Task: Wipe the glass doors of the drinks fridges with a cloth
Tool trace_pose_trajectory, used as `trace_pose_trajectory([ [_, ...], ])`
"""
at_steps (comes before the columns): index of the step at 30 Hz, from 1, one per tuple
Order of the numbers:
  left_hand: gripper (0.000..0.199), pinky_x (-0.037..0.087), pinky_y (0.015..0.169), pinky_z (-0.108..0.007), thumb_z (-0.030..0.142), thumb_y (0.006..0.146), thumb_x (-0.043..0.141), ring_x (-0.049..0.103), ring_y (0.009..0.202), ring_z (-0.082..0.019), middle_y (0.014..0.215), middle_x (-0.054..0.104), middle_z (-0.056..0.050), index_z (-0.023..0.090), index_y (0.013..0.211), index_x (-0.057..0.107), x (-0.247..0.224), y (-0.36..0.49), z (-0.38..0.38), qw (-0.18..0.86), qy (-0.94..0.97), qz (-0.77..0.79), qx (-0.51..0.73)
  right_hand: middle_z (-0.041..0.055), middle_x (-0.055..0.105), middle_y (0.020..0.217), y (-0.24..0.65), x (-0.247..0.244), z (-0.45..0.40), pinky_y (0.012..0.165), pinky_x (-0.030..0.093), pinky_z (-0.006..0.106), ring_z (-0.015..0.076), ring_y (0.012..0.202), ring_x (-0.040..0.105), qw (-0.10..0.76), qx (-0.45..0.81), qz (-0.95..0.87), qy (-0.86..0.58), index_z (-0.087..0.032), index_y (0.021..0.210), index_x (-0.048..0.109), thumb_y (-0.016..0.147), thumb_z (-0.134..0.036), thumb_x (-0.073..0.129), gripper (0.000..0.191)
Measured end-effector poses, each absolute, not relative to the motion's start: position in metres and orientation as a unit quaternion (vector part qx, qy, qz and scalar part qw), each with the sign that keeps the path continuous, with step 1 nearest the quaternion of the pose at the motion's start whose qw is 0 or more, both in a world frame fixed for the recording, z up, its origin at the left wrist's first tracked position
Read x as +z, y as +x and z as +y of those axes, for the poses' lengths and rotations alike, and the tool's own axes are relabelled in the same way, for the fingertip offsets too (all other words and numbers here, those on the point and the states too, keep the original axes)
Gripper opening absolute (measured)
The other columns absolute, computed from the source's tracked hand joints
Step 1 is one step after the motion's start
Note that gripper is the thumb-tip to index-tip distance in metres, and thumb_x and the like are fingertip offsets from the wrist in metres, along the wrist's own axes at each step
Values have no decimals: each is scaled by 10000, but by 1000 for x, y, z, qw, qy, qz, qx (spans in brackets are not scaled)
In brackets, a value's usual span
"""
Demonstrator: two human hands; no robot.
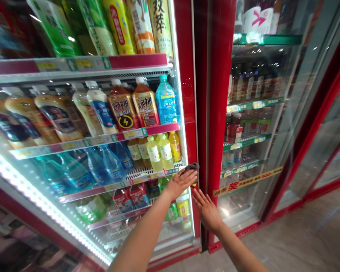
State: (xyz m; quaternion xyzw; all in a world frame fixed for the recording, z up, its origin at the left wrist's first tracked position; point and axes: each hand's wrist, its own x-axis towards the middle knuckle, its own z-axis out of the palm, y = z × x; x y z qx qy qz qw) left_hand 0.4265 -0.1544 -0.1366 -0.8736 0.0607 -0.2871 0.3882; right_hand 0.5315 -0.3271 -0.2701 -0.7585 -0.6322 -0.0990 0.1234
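Drinks fridge, red-framed: L hand gripping dark rag at door edge. R hand open wide, empty, just below.

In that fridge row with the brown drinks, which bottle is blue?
The light-blue bottle at the row's right end; the others there are brown or creamy white.

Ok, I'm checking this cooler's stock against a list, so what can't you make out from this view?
All in the head view:
The dark cloth: its full shape, hidden by the left hand.
Top-shelf drink bottles: their tops, cut off by the upper edge.
Shelf price tags: print too small to read.
Bottles in the right-hand cooler: labels too small, with glare on the glass door.
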Motion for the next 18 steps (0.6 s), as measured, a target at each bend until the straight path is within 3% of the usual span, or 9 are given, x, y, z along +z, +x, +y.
trace_pose_trajectory([
  [7, 557, 225, 1274, -429, 173, 964, 529, 251, 1540, -205, 1673, 261, 40, 309, 1498, 450, -131, 441, -159, 387, -857, -4, -340, 34, 181, 1669, 533, -280, -343, 1214, 329, 488, 252, 1544, 216, 149, -129, -624, -756, -218, 1562, 369, 865, 0, 382, 731],
  [15, 497, 227, 1273, -354, 159, 945, 531, 238, 1538, -128, 1663, 284, 83, 328, 1412, 538, -170, 423, -154, 377, -876, 83, -289, 45, 260, 1661, 521, -288, -366, 1196, 365, 495, 231, 1550, 202, 227, -186, -625, -724, -255, 1624, 54, 912, -13, 371, 816],
  [18, 575, 213, 1282, -420, 144, 924, 556, 212, 1552, -200, 1686, 224, 21, 287, 1475, 477, -160, 435, -159, 370, -876, 37, -305, 61, 267, 1663, 521, -281, -371, 1195, 368, 507, 241, 1552, 193, 272, -185, -609, -722, -258, 1628, 28, 894, 1, 370, 850],
])
